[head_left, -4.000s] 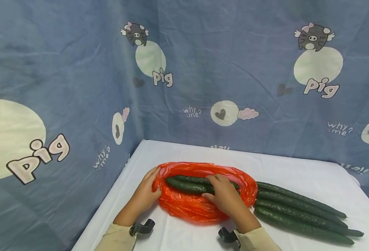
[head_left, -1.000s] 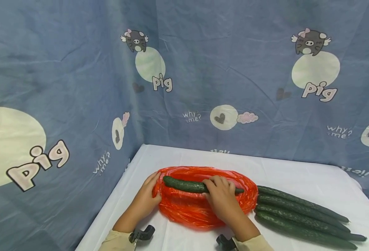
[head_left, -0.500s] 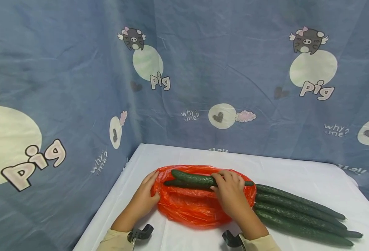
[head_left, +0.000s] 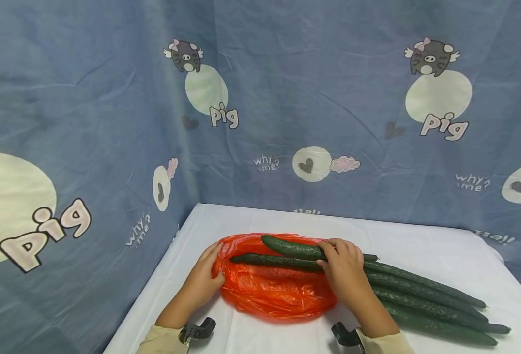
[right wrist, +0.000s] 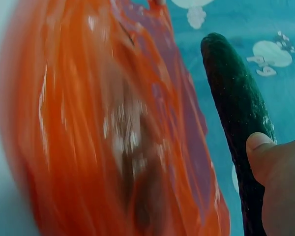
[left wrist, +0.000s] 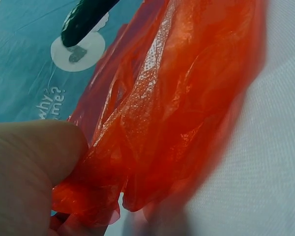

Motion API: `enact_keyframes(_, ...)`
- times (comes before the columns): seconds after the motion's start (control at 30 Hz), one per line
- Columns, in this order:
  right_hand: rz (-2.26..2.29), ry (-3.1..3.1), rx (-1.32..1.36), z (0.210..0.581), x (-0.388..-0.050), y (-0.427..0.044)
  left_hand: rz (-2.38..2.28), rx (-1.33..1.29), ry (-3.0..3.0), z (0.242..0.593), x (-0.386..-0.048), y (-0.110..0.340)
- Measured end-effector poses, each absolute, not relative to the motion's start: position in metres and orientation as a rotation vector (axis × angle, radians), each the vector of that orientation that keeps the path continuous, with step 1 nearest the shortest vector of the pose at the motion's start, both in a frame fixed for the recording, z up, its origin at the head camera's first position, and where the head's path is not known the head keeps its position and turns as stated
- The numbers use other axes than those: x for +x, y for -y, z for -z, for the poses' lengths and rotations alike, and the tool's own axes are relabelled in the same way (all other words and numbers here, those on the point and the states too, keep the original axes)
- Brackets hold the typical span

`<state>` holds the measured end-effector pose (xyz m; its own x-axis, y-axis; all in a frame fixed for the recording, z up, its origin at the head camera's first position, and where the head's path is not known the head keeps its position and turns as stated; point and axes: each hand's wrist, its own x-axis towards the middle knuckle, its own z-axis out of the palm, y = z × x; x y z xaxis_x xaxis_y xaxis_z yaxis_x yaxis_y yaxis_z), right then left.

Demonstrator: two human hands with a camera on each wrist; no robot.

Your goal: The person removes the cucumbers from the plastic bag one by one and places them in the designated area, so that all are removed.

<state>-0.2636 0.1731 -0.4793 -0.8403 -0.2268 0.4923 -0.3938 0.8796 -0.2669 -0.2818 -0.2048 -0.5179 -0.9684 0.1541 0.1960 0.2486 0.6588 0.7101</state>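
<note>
In the head view my left hand holds the left edge of a red plastic bag. The left wrist view shows the thumb pressing the crumpled film. My right hand grips a dark green cucumber around its right part, raised over the bag's far right rim. Seen from the right wrist, this cucumber is apart from the bag, with my thumb along its side. A second cucumber lies in the bag's mouth, its right end hidden behind my right hand.
Several cucumbers lie side by side on the white table, to the right of the bag and partly behind my right forearm. A blue printed cloth hangs behind and to the left of the table.
My right hand has picked one cucumber up out of the bag and moved it to the right, uncovering the second cucumber. My left hand has stayed at the bag's left edge.
</note>
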Motion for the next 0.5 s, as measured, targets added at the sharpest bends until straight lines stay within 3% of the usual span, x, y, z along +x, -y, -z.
enact_keyframes(0.5, -0.627, 2.598, 0.284, 0.477, -0.264, -0.241, 1.178, -0.375, 2.732, 0.518, -0.284, 0.204)
